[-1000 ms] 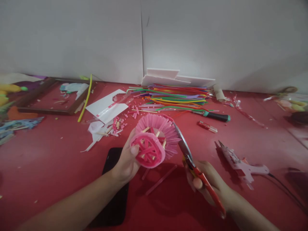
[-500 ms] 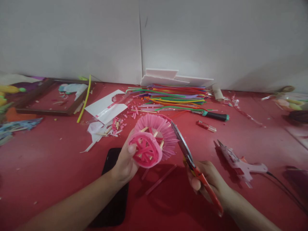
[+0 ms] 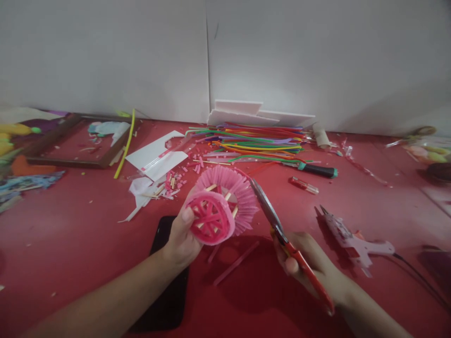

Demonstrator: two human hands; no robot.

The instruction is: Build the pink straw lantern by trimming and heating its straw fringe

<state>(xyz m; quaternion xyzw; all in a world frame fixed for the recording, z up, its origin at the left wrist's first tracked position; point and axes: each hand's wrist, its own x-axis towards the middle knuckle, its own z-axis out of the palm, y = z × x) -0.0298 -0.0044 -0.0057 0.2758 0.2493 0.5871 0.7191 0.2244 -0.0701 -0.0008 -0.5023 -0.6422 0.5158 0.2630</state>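
My left hand grips a pink craft piece above the red table, thumb on its rim. The piece has a round spoked end facing me, pale sticks behind it and a wider pleated pink ring at the back. My right hand holds scissors with red handles. Their blades point up and left, close to the right edge of the pleated ring, and look nearly closed. Beneath the piece, a pink stick lies on the table.
A black phone lies under my left forearm. Coloured pipe-like strips fill the back middle. Right of them are a cutter and a glue gun with a cord. A brown frame and scraps sit left.
The craft piece has tilted slightly and shifted a little left in my left hand. The scissors have moved slightly right and away from the pleated ring.
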